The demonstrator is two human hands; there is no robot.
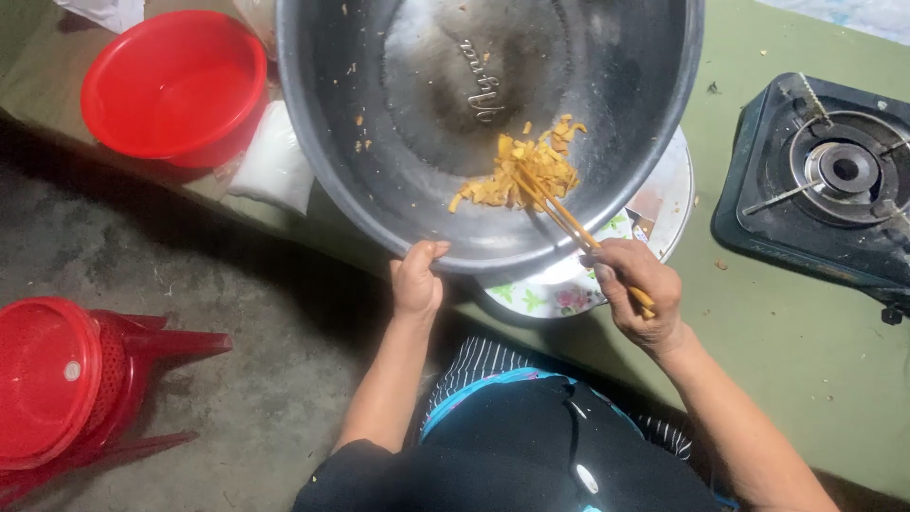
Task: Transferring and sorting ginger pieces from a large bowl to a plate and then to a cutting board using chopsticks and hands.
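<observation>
A large steel bowl [379,171] is tilted toward me over the table edge. My left hand [417,280] grips its near rim. Shut on a pair of wooden chopsticks [569,220], my right hand [640,289] holds their tips in a small pile of yellow food strips [521,175] low in the bowl. A few loose bits cling to the bowl's left wall. Under the bowl lies a white plate with a flower pattern [555,299], mostly hidden.
A red plastic basin [175,85] and a white bag [275,161] sit at the left of the green table [806,341]. A dark single-burner gas stove [834,185] stands at right. A red strainer on red stools [66,379] rests on the concrete floor.
</observation>
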